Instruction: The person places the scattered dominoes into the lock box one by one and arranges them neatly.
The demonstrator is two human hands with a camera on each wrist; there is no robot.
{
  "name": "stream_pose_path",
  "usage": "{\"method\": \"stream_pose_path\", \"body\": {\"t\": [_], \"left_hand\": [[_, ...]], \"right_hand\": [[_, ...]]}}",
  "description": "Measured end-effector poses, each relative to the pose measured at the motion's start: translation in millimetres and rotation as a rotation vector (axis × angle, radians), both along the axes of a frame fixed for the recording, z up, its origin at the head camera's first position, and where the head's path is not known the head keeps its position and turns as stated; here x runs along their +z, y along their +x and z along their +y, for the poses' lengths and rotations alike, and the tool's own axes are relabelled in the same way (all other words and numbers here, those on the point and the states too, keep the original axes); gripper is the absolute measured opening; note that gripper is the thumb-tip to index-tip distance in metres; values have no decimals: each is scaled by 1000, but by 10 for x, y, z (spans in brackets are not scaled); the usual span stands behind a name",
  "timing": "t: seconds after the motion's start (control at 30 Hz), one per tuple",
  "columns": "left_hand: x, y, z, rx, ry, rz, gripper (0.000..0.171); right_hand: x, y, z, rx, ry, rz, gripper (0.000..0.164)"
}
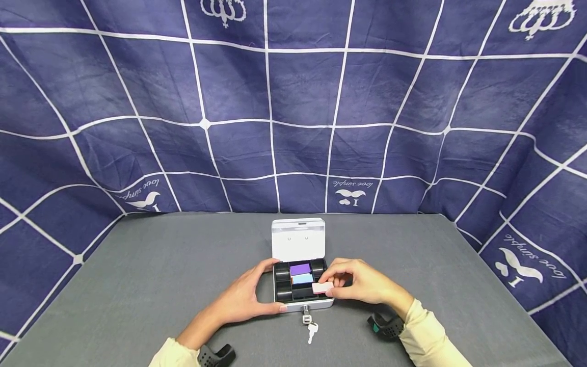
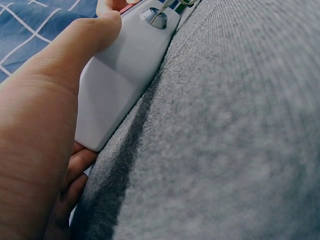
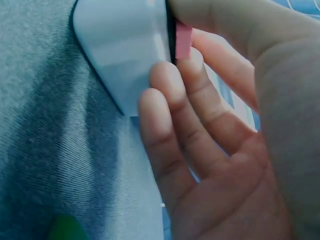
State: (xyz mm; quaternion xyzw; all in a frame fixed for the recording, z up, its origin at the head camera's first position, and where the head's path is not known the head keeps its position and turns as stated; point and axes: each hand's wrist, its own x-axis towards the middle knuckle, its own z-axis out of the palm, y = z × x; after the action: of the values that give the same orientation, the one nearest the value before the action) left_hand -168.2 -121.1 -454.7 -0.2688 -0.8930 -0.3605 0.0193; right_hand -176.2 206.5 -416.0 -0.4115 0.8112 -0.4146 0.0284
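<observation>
A white cash box [image 1: 316, 305] stands on the grey table with its lid [image 1: 298, 242] raised. Inside is a black tray [image 1: 283, 291] split into compartments. My left hand [image 1: 242, 296] holds the box at its left side, thumb on the front wall and fingertips at the back corner. Between thumb and fingers, my right hand [image 1: 364, 282] pinches a small flat block [image 1: 322, 288], whitish on top and pink at the edge, over the tray's front right part. In the right wrist view its pink end [image 3: 183, 41] shows. A purple piece [image 1: 300, 269] and a light-blue piece [image 1: 302, 279] lie in the middle compartments.
A key [image 1: 313, 331] hangs from the lock at the box's front, lying on the grey tabletop [image 1: 183, 255]. A blue curtain [image 1: 302, 102] with white lines rises behind the table and along both sides.
</observation>
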Motion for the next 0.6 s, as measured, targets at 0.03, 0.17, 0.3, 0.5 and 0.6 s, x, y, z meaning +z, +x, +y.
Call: {"method": "stream_pose_path", "body": {"t": [0.03, 0.17, 0.3, 0.5, 0.6], "left_hand": [[1, -1, 0, 0, -1, 0, 96], [10, -1, 1, -2, -1, -4, 96], [19, 1, 2, -3, 0, -9, 95], [21, 1, -1, -2, -6, -11, 95], [19, -2, -4, -3, -7, -12, 95]], "right_hand": [[-7, 0, -11, -3, -3, 10, 22], [-21, 5, -49, 1, -17, 54, 23], [-25, 20, -74, -10, -25, 81, 22], [-23, 44, -107, -44, -11, 122, 21], [-41, 43, -108, -64, 1, 136, 22]]}}
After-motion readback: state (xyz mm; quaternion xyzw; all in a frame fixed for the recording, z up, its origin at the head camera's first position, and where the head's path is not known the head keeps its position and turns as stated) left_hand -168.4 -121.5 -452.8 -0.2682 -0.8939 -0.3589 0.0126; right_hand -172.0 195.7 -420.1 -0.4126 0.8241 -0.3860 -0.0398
